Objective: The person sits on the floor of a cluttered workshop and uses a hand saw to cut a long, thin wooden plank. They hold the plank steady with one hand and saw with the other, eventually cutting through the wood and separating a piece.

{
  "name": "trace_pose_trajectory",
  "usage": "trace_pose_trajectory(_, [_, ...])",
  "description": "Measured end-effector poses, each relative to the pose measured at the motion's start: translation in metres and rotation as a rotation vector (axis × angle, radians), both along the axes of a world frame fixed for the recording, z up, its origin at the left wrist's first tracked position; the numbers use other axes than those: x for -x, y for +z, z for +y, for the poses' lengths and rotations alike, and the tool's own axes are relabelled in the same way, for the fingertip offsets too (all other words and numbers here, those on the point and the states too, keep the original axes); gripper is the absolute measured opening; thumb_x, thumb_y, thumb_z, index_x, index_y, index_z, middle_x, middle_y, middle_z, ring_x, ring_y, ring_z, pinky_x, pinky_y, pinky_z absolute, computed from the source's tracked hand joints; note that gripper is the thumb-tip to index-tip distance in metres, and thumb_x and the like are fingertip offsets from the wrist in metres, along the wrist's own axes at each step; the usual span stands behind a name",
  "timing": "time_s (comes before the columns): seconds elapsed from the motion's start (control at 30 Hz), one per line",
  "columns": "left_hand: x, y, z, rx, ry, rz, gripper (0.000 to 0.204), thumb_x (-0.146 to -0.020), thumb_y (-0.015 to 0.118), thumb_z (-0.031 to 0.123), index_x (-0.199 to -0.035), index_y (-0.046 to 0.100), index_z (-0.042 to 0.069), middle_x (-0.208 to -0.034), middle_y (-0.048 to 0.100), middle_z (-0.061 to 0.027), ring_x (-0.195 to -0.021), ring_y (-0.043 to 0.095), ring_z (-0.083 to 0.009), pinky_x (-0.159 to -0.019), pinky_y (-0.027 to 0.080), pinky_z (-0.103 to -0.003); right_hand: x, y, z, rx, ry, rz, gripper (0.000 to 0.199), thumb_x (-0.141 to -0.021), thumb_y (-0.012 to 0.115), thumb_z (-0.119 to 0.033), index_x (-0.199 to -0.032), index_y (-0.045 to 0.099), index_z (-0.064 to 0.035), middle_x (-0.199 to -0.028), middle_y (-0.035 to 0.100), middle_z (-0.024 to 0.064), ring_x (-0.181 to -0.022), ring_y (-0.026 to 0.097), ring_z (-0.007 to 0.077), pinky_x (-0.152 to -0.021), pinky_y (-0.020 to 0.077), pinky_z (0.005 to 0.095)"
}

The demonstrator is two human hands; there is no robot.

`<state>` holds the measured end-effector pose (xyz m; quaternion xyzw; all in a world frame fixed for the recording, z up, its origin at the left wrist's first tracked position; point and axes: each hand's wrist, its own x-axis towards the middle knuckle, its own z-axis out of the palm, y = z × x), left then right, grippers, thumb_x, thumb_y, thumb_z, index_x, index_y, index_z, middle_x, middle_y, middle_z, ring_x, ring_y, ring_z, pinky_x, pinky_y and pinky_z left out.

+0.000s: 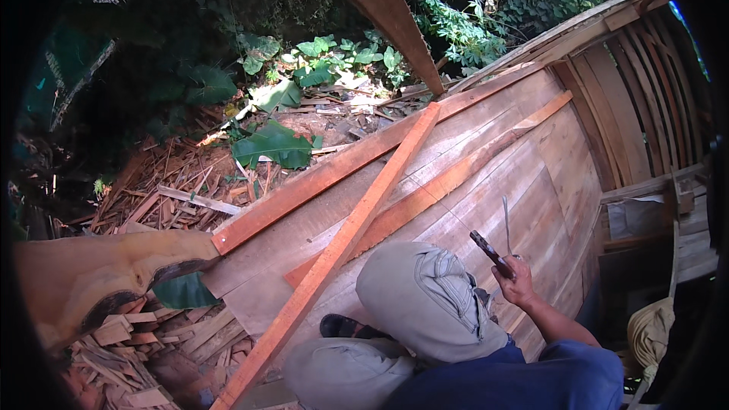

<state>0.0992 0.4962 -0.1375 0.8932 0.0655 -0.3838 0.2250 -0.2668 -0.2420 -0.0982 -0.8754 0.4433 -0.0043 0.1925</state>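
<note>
My right hand (518,279) sits at about 4 o'clock in the view, closed around a dark-handled tool (490,252) whose handle juts toward 10 o'clock from the fist. A thin metal blade (506,222) stands up just beside it, toward 12 o'clock; whether it belongs to the same tool I cannot tell. My left hand is out of view. My bent knee (425,296), in grey trousers, lies directly at 9 o'clock from the hand, resting on the planked wooden hull (531,175). A long reddish batten (342,247) runs diagonally from 7 o'clock to 12 o'clock, well apart from the hand beyond the knee. Wood offcuts (163,193) and green leaves (273,144) lie on the ground at 10 o'clock.
</note>
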Motion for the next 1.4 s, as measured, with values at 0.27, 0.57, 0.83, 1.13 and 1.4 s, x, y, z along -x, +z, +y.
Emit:
trace_pose_trajectory(0.27, [0.039, 0.02, 0.016, 0.021, -0.007, -0.052, 0.04, -0.086, 0.064, 0.039, -0.109, 0.057, 0.008, -0.094, 0.059, -0.0114, -0.084, 0.055, -0.0197, -0.07, 0.049, -0.037, -0.019, 0.033, -0.009, -0.03, -0.029, 0.025, 0.02, -0.079, 0.07, -0.011, -0.074, 0.053, -0.0028, -0.066, 0.051, 0.0143, -0.063, 0.051, 0.0356, -0.059, 0.04, 0.0417])
trace_pose_trajectory(0.57, [0.057, -0.034, -0.14, 0.072, -0.102, -0.198, 0.04, -0.058, 0.077, -0.001, -0.095, 0.061, -0.003, -0.077, 0.061, -0.0209, -0.076, 0.058, -0.0414, -0.072, 0.044, -0.046, -0.017, 0.073, -0.066, -0.123, -0.081, -0.013, 0.02, -0.082, 0.069, -0.009, -0.075, 0.053, -0.0002, -0.06, 0.045, 0.0097, -0.056, 0.042, 0.0169, -0.054, 0.0345, 0.0323])
trace_pose_trajectory(0.83, [0.068, -0.141, -0.291, 0.141, -0.308, -0.332, 0.046, -0.073, 0.076, 0.021, -0.113, 0.059, 0.005, -0.096, 0.065, -0.018, -0.096, 0.057, -0.0383, -0.086, 0.041, -0.048, -0.004, 0.086, -0.095, 0.041, 0.056, 0.053, 0.031, -0.087, 0.064, -0.028, -0.074, 0.051, -0.0029, -0.062, 0.045, 0.0046, -0.067, 0.041, 0.0217, -0.069, 0.0342, 0.0366])
trace_pose_trajectory(1.13, [0.037, -0.181, -0.425, 0.164, -0.162, -0.465, 0.042, -0.075, 0.074, 0.021, -0.112, 0.059, 0.006, -0.099, 0.066, -0.0151, -0.1, 0.057, -0.0348, -0.088, 0.041, -0.048, -0.088, 0.054, -0.096, -0.085, 0.431, -0.304, 0.036, -0.089, 0.052, -0.031, -0.067, 0.049, -0.003, -0.05, 0.043, 0.0042, -0.052, 0.043, 0.0218, -0.056, 0.0346, 0.0351])
trace_pose_trajectory(1.4, [0.037, -0.177, -0.34, 0.085, -0.022, -0.514, 0.046, -0.071, 0.078, 0.018, -0.112, 0.061, 0.006, -0.1, 0.066, -0.017, -0.101, 0.058, -0.0358, -0.089, 0.042, -0.046, -0.171, 0.055, -0.121, -0.031, 0.855, -0.318, 0.031, -0.083, 0.059, -0.029, -0.072, 0.053, -0.0006, -0.063, 0.048, 0.0108, -0.058, 0.048, 0.0271, -0.059, 0.0353, 0.0371])
